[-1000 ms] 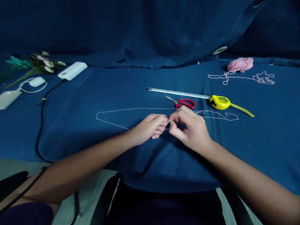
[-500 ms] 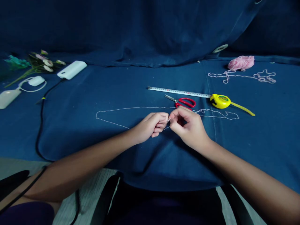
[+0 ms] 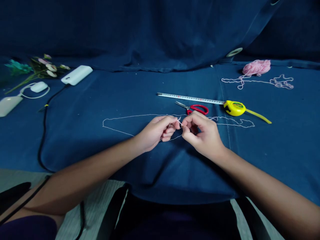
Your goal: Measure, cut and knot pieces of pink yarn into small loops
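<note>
My left hand pinches a thin pale pink yarn between thumb and forefinger, its other fingers curled in. Close beside it, my right hand pinches the same yarn, and a short bit spans the small gap between the fingertips. The rest of the yarn lies on the blue cloth in a long loop to the left and a smaller, tangled loop to the right. Just beyond my right hand are scissors with red handles, partly hidden by its fingers. A yellow tape measure lies behind them, its blade pulled out leftward.
At the back right sits a ball of pink yarn with a loose, tangled tail. On the left are a white power bank with a black cable, a white charger and artificial flowers. A blue curtain hangs behind.
My left hand has shifted slightly left and up, its thumb lifting. The fingertips have drawn apart a little, and more yarn shows between them. My right hand has barely moved.
</note>
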`<state>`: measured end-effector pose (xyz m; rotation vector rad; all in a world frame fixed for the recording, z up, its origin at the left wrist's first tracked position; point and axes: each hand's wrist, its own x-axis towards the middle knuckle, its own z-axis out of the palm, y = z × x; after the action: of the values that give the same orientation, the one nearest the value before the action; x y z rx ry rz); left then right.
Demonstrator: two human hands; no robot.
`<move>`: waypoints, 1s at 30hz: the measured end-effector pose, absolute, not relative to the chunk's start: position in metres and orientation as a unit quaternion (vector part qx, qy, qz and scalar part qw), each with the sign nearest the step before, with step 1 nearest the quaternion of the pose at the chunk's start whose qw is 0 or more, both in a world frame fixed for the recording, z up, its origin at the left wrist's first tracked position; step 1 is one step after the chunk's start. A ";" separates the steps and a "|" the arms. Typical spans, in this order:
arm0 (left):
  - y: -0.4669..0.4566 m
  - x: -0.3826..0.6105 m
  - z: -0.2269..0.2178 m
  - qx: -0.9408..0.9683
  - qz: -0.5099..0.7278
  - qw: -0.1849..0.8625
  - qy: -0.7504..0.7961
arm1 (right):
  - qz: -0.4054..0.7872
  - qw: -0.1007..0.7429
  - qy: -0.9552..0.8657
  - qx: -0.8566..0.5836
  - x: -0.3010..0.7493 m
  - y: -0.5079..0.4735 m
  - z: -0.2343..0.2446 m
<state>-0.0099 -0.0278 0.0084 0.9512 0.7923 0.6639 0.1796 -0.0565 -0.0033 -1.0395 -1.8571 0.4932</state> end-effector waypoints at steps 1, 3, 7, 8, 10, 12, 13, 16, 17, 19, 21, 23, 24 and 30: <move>-0.028 -0.010 0.008 0.435 0.309 0.762 0.368 | 0.185 0.459 -0.762 -0.417 0.180 -0.056 -0.003; -0.028 -0.009 0.009 0.434 0.313 0.756 0.376 | 0.156 0.452 -0.779 -0.405 0.181 -0.056 -0.003; -0.030 -0.009 0.009 0.436 0.312 0.748 0.390 | 0.088 0.437 -0.808 -0.384 0.185 -0.056 0.000; -0.030 -0.009 0.009 0.436 0.311 0.748 0.392 | 0.070 0.433 -0.813 -0.382 0.186 -0.056 0.001; -0.030 -0.008 0.007 0.440 0.307 0.746 0.394 | 0.043 0.427 -0.820 -0.379 0.187 -0.056 0.003; -0.031 -0.008 0.006 0.448 0.304 0.742 0.395 | 0.029 0.426 -0.822 -0.377 0.187 -0.056 0.004; -0.031 -0.008 0.005 0.452 0.303 0.740 0.396 | 0.025 0.427 -0.823 -0.375 0.188 -0.056 0.004; -0.031 -0.007 0.004 0.458 0.301 0.738 0.394 | 0.017 0.425 -0.824 -0.376 0.188 -0.056 0.004; -0.031 -0.007 0.004 0.460 0.299 0.738 0.393 | 0.015 0.423 -0.824 -0.377 0.187 -0.055 0.004; -0.031 -0.007 0.004 0.469 0.295 0.736 0.390 | 0.015 0.421 -0.823 -0.380 0.187 -0.055 0.004; -0.032 -0.008 0.005 0.481 0.287 0.734 0.385 | 0.021 0.421 -0.822 -0.383 0.186 -0.055 0.004; -0.032 -0.009 0.006 0.493 0.277 0.733 0.379 | 0.030 0.422 -0.818 -0.389 0.185 -0.056 0.004; -0.032 -0.009 0.006 0.497 0.270 0.734 0.377 | 0.038 0.423 -0.816 -0.393 0.185 -0.056 0.004; -0.033 -0.011 0.012 0.511 0.234 0.747 0.356 | 0.121 0.433 -0.793 -0.411 0.183 -0.056 0.000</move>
<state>-0.0108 -0.0329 0.0118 1.1174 0.7791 0.5131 0.1834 -0.0560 0.0000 -1.0243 -1.9761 0.3004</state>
